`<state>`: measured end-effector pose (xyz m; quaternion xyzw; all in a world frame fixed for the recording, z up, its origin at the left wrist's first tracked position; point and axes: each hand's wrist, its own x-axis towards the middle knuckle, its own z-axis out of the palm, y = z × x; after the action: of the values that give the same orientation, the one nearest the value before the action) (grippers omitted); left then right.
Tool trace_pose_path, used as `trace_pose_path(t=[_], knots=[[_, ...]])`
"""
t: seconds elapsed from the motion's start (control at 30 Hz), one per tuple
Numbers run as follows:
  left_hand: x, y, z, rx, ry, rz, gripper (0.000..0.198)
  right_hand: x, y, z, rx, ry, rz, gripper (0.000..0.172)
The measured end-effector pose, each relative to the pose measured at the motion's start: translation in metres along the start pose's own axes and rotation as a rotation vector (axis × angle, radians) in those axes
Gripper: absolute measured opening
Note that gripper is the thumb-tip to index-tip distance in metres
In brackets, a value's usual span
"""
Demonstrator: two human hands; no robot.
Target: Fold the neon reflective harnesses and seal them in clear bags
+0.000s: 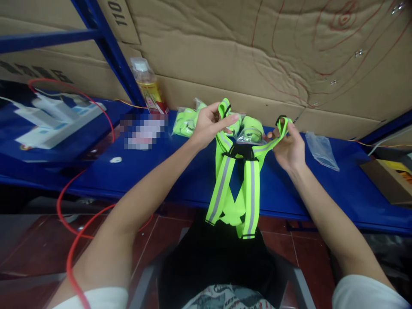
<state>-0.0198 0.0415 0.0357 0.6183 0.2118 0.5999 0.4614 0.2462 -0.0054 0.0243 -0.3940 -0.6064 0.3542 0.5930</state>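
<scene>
A neon yellow reflective strap vest [236, 189] with grey stripes hangs between my two hands over the edge of the blue shelf [167, 180]. My left hand [207, 124] pinches the vest's left shoulder loop near its top. My right hand [288, 143] grips the right shoulder loop by its black buckle. The vest's lower ends dangle in front of my lap. Behind the hands lie several bagged neon vests [186, 122] on the shelf.
An empty clear plastic bag [322, 150] lies right of my right hand. A yellow-labelled bottle [148, 88] stands at the back beside the blue rack post. White boxes [51, 122] sit at left, a red cable [75, 240] runs down, and a cardboard box [389, 180] sits at right.
</scene>
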Motion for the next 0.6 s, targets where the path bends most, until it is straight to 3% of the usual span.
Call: trace_pose_path(t=[0.1,0.3,0.47,0.6], knots=[[-0.001,-0.003,-0.001,0.049,-0.091,-0.001,0.055,-0.004,0.000,0.004,0.021,-0.043,0.036,0.044],[-0.006,-0.004,0.003,0.251,-0.320,0.148,0.054,-0.011,-0.006,0.011,0.007,-0.108,0.016,0.057],[-0.016,-0.002,0.010,0.469,-0.530,0.214,0.061,-0.014,0.004,0.015,0.030,-0.106,-0.003,0.073],[-0.023,-0.010,0.012,0.684,-0.726,0.248,0.048,-0.018,0.011,0.017,-0.047,-0.103,-0.067,0.079]])
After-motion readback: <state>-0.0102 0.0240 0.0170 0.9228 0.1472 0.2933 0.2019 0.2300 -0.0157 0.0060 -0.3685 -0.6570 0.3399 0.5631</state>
